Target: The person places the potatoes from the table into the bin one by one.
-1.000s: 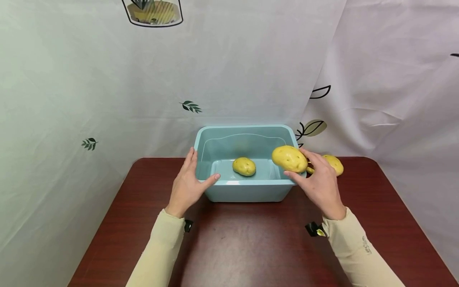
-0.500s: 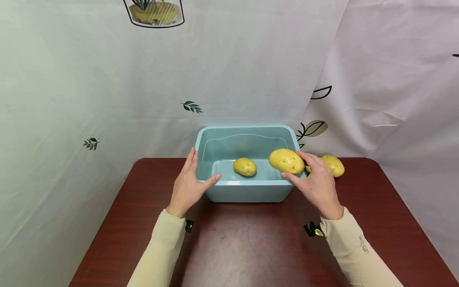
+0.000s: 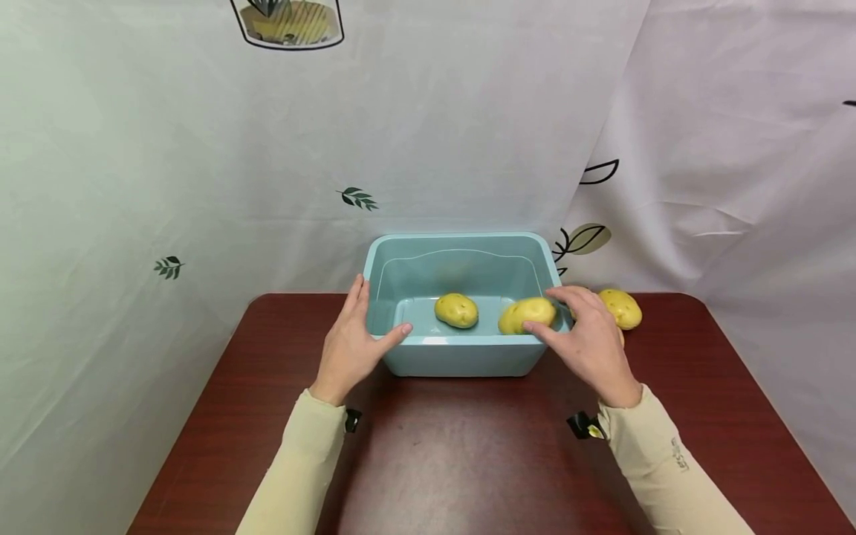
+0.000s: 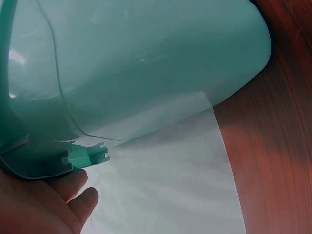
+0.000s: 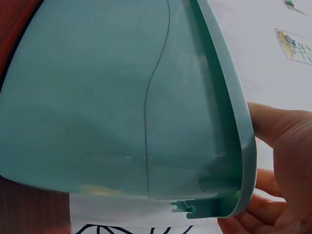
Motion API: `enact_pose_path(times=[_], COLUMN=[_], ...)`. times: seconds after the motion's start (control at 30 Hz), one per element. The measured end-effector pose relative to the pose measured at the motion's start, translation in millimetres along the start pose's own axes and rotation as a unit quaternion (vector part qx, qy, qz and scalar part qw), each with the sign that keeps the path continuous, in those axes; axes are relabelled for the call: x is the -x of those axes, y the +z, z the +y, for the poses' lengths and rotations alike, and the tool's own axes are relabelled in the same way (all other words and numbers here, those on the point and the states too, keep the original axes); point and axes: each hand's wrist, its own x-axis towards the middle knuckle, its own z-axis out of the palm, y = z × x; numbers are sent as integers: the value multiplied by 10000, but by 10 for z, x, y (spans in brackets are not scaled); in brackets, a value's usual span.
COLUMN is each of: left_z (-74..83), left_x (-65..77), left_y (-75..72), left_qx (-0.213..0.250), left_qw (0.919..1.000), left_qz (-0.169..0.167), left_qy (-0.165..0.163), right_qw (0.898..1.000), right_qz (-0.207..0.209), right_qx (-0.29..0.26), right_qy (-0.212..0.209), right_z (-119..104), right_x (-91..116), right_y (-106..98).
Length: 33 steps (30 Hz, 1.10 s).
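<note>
A light blue plastic bin [image 3: 461, 358] stands toward the back of the table. Inside, one yellow potato [image 3: 456, 310] lies near the middle, and a second potato [image 3: 527, 316] is low at the right, partly behind my right thumb. My right hand [image 3: 588, 338] is at the bin's right front corner, thumb and fingers spread apart with nothing gripped between them. At the left front corner, my left hand [image 3: 349, 349] rests against the bin, fingers extended along the outer side and thumb reaching over the front rim. The left wrist view shows its fingertips [image 4: 84, 202] by the rim.
On the table right of the bin, another potato [image 3: 620, 309] lies beside further yellow pieces mostly hidden by my right hand. The dark red wooden table [image 3: 428, 453] extends toward me. A white patterned cloth [image 3: 461, 134] hangs directly behind the bin.
The potato held in my right hand has left its fingers and dropped lower into the bin's right side. The right hand first shifted slightly left. The left hand stays in place.
</note>
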Motion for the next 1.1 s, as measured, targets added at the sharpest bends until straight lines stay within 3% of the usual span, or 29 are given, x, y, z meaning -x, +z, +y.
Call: enact_pose_path(times=[1.1], left_z=[2], left_x=[3], left_y=[20], left_qx=[37], left_qw=[10000], left_qz=[74], left_qy=[13], right_qw=[9982], right_qz=[528], right_qx=[-158], right_qy=[229], right_z=[234], right_x=[112], right_y=[-164])
